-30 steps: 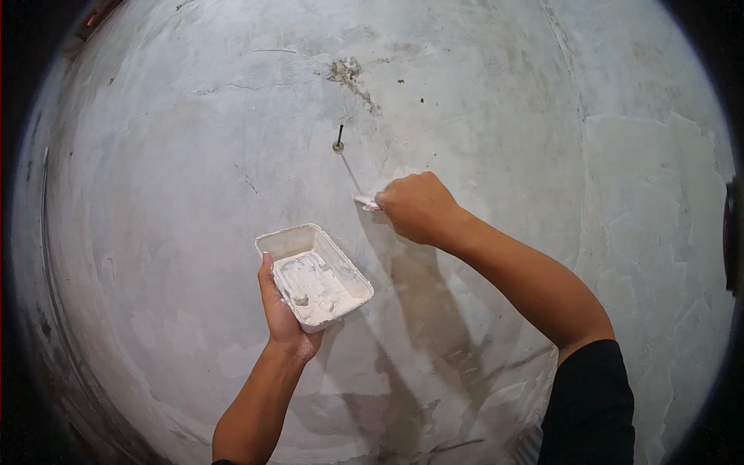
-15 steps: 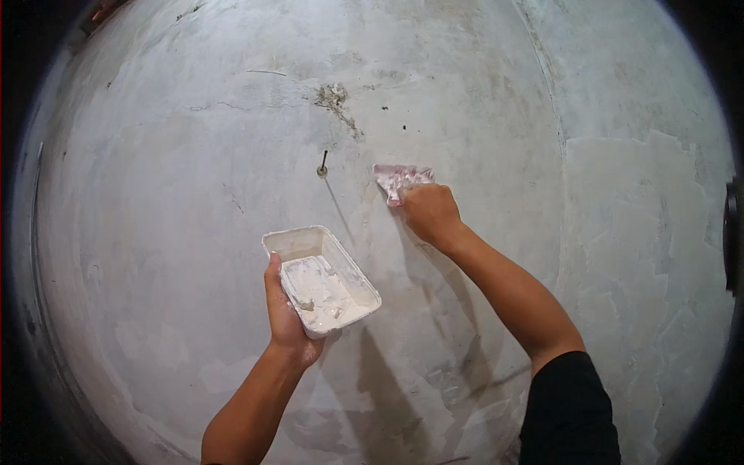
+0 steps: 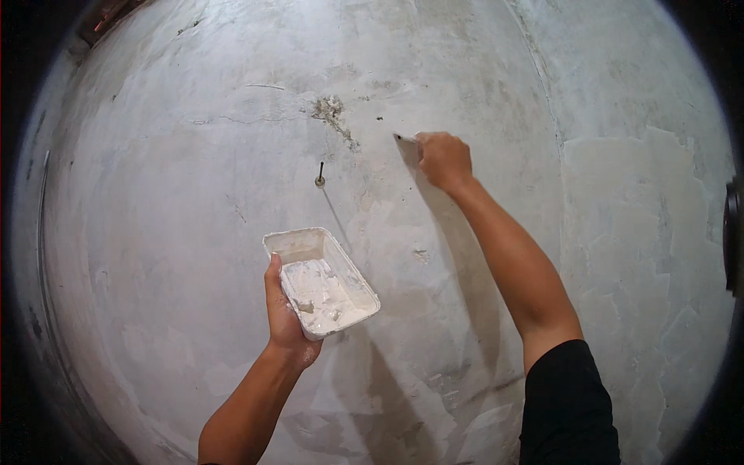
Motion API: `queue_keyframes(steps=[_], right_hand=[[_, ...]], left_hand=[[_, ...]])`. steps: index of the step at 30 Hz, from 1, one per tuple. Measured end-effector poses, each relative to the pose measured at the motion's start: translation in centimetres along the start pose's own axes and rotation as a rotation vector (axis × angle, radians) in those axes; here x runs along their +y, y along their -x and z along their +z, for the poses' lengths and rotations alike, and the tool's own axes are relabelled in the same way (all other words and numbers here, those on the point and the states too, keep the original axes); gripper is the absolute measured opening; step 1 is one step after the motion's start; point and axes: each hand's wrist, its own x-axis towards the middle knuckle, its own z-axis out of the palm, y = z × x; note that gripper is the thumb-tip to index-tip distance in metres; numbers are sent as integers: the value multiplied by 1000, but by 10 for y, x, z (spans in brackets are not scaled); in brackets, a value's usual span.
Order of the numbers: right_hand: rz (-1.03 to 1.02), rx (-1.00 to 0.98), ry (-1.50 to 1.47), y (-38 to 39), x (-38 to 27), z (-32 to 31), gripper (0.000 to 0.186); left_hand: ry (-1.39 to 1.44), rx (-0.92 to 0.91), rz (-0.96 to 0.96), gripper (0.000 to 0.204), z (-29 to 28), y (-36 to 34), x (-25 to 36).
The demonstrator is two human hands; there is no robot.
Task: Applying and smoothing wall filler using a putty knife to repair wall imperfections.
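Observation:
My left hand (image 3: 288, 314) is closed around the side of a white rectangular plastic tub (image 3: 351, 273), thumb over its rim. White putty (image 3: 310, 283) with a few lumps coats the bottom of the tub, which is tilted so its inside shows. Higher and to the right, my right hand (image 3: 446, 160) grips a putty scraper (image 3: 404, 139) against the plastered wall (image 3: 186, 232). Seen nearly edge-on, the scraper shows only a thin strip and a dark corner; my fist hides its rest.
A thin metal rod (image 3: 321, 172) sticks out of the wall above the tub. Rough broken plaster (image 3: 332, 114) and a small dark hole (image 3: 380, 118) lie above it. A dark round-edged object (image 3: 731, 236) stands at the right rim.
My right hand has moved up the wall, and the scraper has turned from showing its putty-smeared pinkish face to nearly edge-on. The left hand and tub have stayed in place.

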Motion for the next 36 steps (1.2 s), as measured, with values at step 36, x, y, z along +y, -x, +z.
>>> queue_keyframes(steps=[36], right_hand=[[-151,15,-200,-28,-30,33,12]], left_hand=[[-66,264,124,73,13,-3,-18]])
